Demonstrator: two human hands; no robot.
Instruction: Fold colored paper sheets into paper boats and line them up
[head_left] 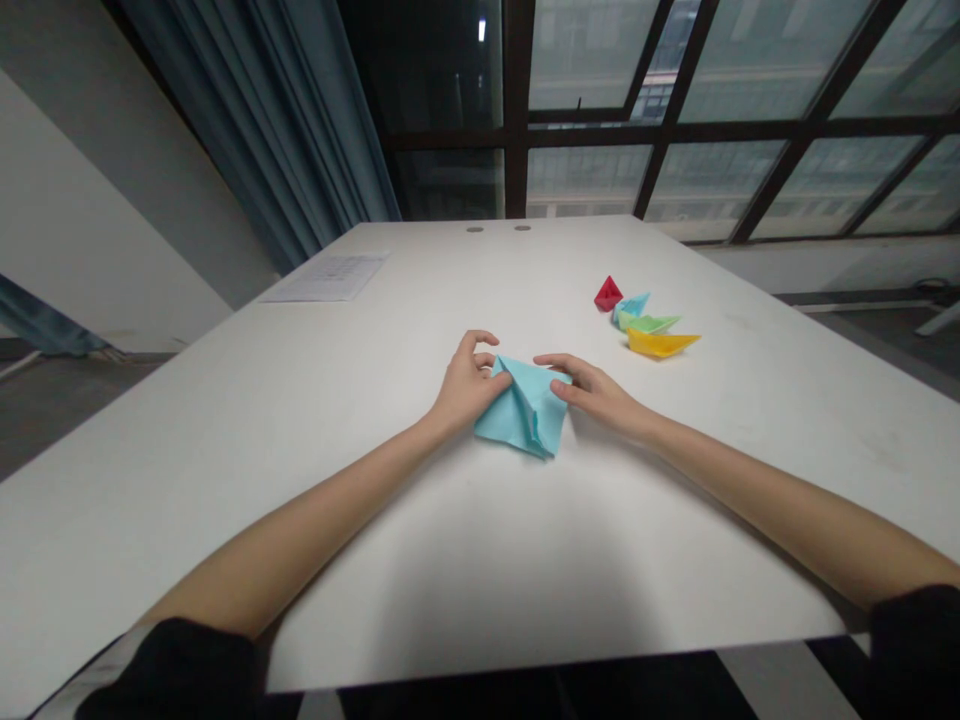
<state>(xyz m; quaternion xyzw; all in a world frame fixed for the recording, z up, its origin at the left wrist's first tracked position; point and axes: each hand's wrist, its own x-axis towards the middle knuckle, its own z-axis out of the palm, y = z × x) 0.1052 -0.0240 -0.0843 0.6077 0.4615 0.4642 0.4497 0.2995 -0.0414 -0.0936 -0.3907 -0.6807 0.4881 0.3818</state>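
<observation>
A partly folded light blue paper (525,408) lies on the white table (420,520) in the middle of the view. My left hand (469,385) pinches its left corner with thumb and curled fingers. On the paper's right edge my right hand (592,392) rests, thumb and fingertips pressed on it. Both forearms reach in from the near edge.
Several finished paper boats sit at the right rear: a red one (608,294), a light blue one (631,307), a green one (649,322) and a yellow one (661,343). A printed sheet (328,277) lies at the far left. Windows and a curtain stand behind the table.
</observation>
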